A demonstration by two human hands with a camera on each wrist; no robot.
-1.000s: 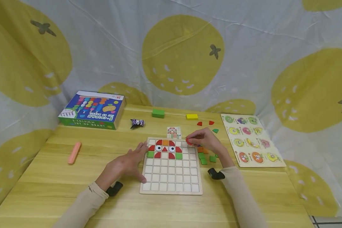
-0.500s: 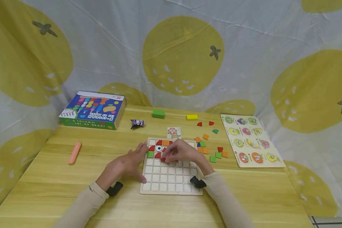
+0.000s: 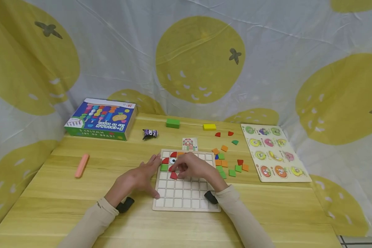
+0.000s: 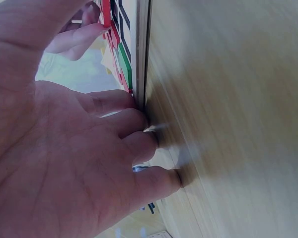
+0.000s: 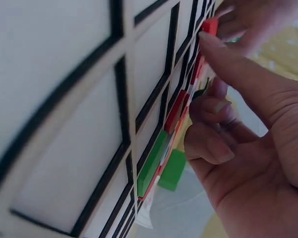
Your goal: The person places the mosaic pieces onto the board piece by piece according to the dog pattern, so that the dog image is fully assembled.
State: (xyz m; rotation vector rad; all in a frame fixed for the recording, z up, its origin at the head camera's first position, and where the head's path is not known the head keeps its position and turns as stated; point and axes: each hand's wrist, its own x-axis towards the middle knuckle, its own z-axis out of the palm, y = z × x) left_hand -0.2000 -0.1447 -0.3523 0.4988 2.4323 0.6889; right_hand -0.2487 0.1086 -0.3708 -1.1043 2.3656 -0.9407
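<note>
A wooden grid board (image 3: 186, 198) lies on the table, its top rows filled with red, green and orange tiles and two eye tiles. My right hand (image 3: 179, 170) reaches over the board's middle and pinches a red tile (image 3: 173, 176) at the fourth row. In the right wrist view the thumb and a finger of that hand (image 5: 223, 34) close on the red tile (image 5: 211, 25) against the board (image 5: 64, 99). My left hand (image 3: 144, 177) lies flat on the table, fingers straight against the board's left edge (image 4: 140, 49). It holds nothing (image 4: 89, 163).
Loose coloured tiles (image 3: 229, 162) lie right of the board, beside a fruit peg puzzle (image 3: 272, 151). A pattern card (image 3: 189, 144), green block (image 3: 172, 123), yellow block (image 3: 209, 126) and small toy (image 3: 150, 133) sit behind. A bead box (image 3: 100, 119) and pink stick (image 3: 81, 165) lie left.
My right hand carried a red tile from the board's upper right corner leftward and down to the fourth row. The left hand stayed put.
</note>
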